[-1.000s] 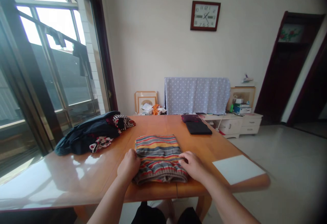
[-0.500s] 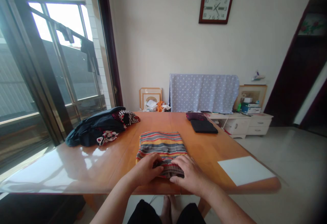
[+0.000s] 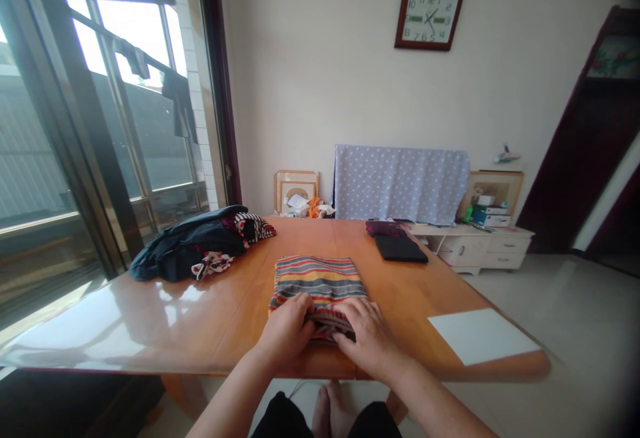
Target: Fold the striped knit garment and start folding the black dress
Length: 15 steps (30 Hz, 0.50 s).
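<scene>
A folded garment (image 3: 320, 281) with grey, red, yellow and white stripes lies on the wooden table in front of me. Both hands grip its near edge, which is lifted and partly turned over on itself. My left hand (image 3: 287, 323) curls its fingers around the left part of that edge, its thumb tucked underneath. On the right part, my right hand (image 3: 367, 328) has its fingers on top and its thumb below, pinching the fabric. Between the hands the darker inner side of the cloth shows in folds.
A loose heap of dark clothes (image 3: 187, 248) lies on the table (image 3: 235, 315) at the left. Folded dark clothes (image 3: 400, 248) rest at the far right, and a white sheet (image 3: 484, 336) lies near the right corner. Beyond stands a white cabinet (image 3: 493, 249).
My hands have closed on the garment's near edge and lifted it slightly, turning it away from me. The view has shifted a little.
</scene>
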### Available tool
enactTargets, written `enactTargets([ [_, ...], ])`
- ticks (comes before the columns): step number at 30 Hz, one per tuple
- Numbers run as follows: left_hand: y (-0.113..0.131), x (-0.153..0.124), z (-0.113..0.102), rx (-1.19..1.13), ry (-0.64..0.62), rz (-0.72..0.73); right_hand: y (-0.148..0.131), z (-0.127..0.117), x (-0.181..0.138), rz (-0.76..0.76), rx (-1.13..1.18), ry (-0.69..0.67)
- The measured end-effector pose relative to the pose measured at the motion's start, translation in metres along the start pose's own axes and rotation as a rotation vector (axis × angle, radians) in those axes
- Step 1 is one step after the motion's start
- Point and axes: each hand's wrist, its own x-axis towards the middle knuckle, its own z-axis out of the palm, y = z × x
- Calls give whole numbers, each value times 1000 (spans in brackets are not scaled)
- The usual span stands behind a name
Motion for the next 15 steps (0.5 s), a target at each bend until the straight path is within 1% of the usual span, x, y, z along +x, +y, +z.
enactTargets([
  [3, 7, -1, -1, 34, 12, 30, -2, 1, 2, 18, -27, -15],
  [6, 13, -4, -1, 69, 36, 71, -3, 2, 7, 35, -37, 4],
  [9, 13, -4, 1, 112, 42, 84, -4, 0, 9, 32, -20, 21],
  [15, 8, -3, 6, 205, 30, 60, 0, -1, 2, -38, 16, -68],
])
